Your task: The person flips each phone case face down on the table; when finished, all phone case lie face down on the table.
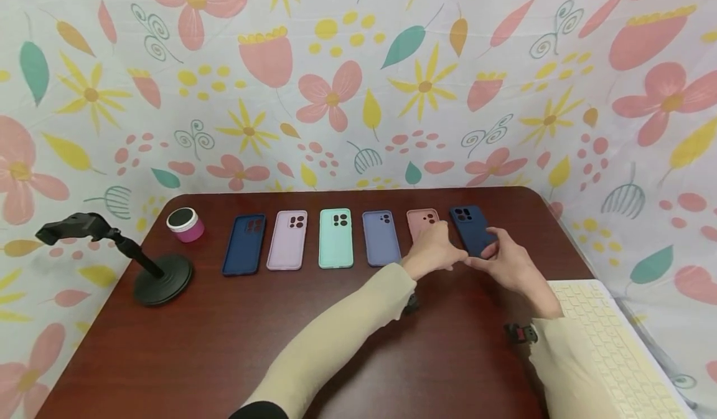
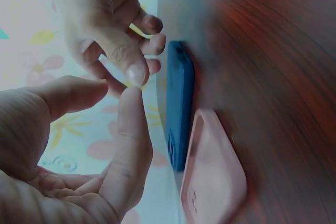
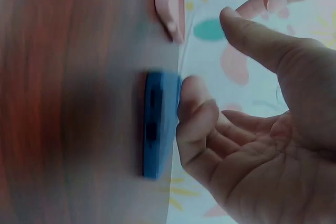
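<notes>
A row of phone cases lies across the table. My left hand [image 1: 435, 251] hovers over the lower part of the pink phone case [image 1: 421, 220], its thumb and forefinger bent apart with nothing between them. Beside that case, at the right end of the row, lies a dark blue phone case [image 1: 469, 227]. My right hand [image 1: 512, 268] is at its right edge; in the right wrist view its loosely bent fingertips [image 3: 193, 93] are right by the case. A fingertip of each hand comes close to the other just below the two cases.
Farther left in the row lie a periwinkle case [image 1: 382, 238], a mint case [image 1: 336, 238], a lilac case [image 1: 287, 241] and another dark blue case [image 1: 243, 244]. A pink-and-white jar [image 1: 190, 229] and a black stand [image 1: 165, 282] are at the left; a white keyboard [image 1: 607, 338] lies at the right.
</notes>
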{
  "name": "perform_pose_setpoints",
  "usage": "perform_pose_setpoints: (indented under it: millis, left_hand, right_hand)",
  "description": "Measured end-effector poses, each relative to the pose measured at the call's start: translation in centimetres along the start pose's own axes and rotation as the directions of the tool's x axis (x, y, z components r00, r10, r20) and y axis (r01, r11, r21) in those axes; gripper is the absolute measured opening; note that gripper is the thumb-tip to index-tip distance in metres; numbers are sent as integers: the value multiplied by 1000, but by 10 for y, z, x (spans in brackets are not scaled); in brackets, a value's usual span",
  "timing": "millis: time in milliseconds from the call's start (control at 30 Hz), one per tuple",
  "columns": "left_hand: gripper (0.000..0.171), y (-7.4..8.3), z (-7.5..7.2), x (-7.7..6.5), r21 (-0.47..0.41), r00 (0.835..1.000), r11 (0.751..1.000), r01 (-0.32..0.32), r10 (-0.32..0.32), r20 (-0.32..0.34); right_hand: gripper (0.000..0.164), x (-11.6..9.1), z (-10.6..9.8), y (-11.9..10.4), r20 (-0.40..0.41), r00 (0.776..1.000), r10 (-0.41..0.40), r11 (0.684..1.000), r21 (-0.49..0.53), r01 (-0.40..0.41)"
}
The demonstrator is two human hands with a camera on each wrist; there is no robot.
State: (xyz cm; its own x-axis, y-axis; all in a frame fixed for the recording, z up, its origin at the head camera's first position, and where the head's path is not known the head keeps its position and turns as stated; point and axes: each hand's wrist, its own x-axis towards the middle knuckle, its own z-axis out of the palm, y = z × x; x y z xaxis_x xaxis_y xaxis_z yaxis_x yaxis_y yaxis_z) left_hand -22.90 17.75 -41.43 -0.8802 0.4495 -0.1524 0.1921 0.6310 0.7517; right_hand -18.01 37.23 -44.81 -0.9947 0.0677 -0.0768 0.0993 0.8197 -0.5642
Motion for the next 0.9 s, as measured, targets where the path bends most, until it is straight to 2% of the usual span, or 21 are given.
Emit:
perform_pose_setpoints:
  millis: [67,167,200,300,400,467,533,633,900]
  left_hand:
    - [31,-7,-7,-5,51,1000,999,6,-5,-5]
    - [24,-23,-13,-2,97,1000,995,27,-27,-10]
    - [26,-32,-10,4,131,999,991,38,-36,-22]
    - [28,-60,0,25,143,997,987,73,-72,-16]
    - [31,-86,10,47,165,996,983,85,-89,20]
    - [31,-96,13,55,140,992,985,105,-114,56]
    - [33,-100,13,58,115,984,983,140,-151,92]
    - [32,-103,15,60,73,977,981,181,-188,102]
    - [34,-97,17,58,-26,979,983,182,-178,95]
  right_hand:
    - [99,0,5,-8,17,1000,-23,1000,12,23]
    - [101,2,12,-17,62,998,-33,999,36,31]
    - [101,4,15,-20,78,996,-30,999,45,27]
    - [105,8,23,-26,131,991,-11,998,58,3]
    - [109,13,32,-31,175,984,18,998,59,-28]
    - [111,16,36,-33,193,980,38,998,48,-48]
    - [111,19,40,-36,201,978,53,997,38,-62]
    - [111,24,43,-39,202,977,69,997,17,-73]
    - [102,34,45,-41,238,967,96,995,-14,-95]
